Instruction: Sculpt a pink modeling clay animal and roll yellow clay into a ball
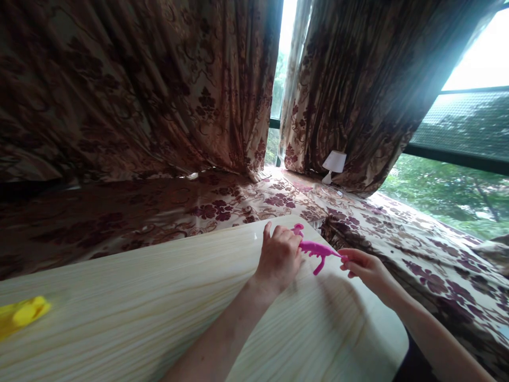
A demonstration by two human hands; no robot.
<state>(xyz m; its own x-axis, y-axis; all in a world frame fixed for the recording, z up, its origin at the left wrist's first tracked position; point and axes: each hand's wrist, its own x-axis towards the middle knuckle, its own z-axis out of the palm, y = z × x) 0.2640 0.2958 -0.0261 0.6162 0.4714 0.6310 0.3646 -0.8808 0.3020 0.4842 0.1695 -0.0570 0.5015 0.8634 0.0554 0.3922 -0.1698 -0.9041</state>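
Observation:
A bright pink, soft-looking toy [316, 248] is held between my two hands above the pale wooden table [191, 286]. It has a bumpy underside, a leg-like piece hanging down and a rounded knob at its far end. My left hand [280, 254] is closed around the knob end and hides part of it. The other end narrows to a thin strip, which my right hand [363, 268] pinches between thumb and fingers. Between the hands the toy runs nearly straight, sloping slightly down to the right.
A yellow object [26, 313] lies at the table's left edge of view, partly cut off. Beyond the table, a flowered cloth [278, 199] covers a ledge with a small white lamp [334, 162]. Patterned curtains [178, 90] hang behind, beside the windows [469, 122].

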